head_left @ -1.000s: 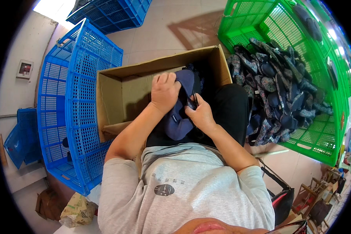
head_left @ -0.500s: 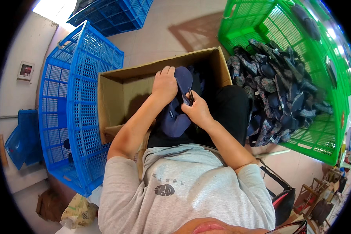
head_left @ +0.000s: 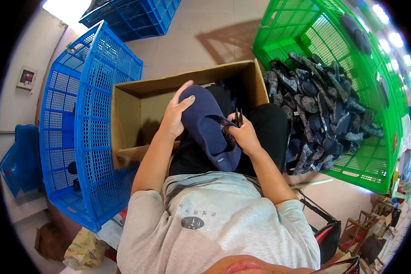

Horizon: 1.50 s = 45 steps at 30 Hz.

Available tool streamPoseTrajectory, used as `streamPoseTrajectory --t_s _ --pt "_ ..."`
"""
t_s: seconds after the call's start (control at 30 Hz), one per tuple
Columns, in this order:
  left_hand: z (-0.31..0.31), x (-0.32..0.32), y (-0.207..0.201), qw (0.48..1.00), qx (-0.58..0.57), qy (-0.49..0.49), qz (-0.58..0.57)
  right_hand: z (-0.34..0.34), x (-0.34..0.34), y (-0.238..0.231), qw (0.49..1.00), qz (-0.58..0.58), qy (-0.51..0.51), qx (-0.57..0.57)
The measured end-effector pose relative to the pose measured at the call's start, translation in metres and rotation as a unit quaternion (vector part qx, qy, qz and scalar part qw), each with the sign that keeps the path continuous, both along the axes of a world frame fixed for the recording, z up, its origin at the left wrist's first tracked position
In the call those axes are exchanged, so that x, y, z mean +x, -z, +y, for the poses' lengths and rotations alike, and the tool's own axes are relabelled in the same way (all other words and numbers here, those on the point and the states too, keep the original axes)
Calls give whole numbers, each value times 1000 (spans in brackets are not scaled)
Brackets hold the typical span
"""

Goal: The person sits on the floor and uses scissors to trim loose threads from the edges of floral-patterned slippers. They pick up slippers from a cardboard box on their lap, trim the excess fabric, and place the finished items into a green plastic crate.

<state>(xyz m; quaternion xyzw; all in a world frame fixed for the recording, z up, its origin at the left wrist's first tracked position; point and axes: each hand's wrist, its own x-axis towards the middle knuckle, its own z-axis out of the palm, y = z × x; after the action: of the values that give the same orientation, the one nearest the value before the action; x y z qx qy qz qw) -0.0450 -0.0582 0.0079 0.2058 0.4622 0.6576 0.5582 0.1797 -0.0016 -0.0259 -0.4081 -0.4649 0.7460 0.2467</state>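
Observation:
A navy slipper (head_left: 205, 119) with a dark patterned lining is tilted over my lap, its opening toward me. My left hand (head_left: 176, 112) is closed round the toe, thumb on top. Held in my right hand (head_left: 245, 135) is a pair of small dark snips (head_left: 238, 118), points upward and apart. The fingers of that hand also touch the slipper's side at its opening. Just beyond the slipper, a cardboard box (head_left: 128, 109) contains dark items (head_left: 226, 93), partly hidden by the slipper.
A green crate (head_left: 356, 166) on the right is heaped with dark patterned slippers (head_left: 317, 98). On the left stands a tall blue crate (head_left: 106, 137), with another blue crate (head_left: 137, 20) farther back. A plastic bag (head_left: 84, 249) lies at lower left.
The slipper has turned so its top and opening now face up toward me. My left hand has shifted from its upper edge to the toe; the right still has the snips.

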Motion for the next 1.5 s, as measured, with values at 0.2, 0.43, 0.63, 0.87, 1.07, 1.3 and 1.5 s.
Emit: streamPoseTrajectory --t_s 0.2,0.43,0.63,0.87,1.07,1.3,1.5 --pt "-1 23 -3 967 143 67 -199 4 9 -16 995 -17 -92 -47" --pt "3 13 -7 988 32 -85 -122 -5 4 -1 995 80 34 52" --pt "2 5 0 975 -31 -184 -122 9 17 -21 973 142 -113 141" --pt "0 -10 9 947 -118 -260 -146 1 19 -24 986 78 49 135" --pt "-28 -7 3 979 -124 -152 -60 10 21 -28 946 17 189 263" --pt "-39 -25 -22 982 -176 29 68 42 48 -33 897 77 185 394" --pt "-72 -63 -58 968 -93 -219 75 49 20 -57 957 75 202 197"
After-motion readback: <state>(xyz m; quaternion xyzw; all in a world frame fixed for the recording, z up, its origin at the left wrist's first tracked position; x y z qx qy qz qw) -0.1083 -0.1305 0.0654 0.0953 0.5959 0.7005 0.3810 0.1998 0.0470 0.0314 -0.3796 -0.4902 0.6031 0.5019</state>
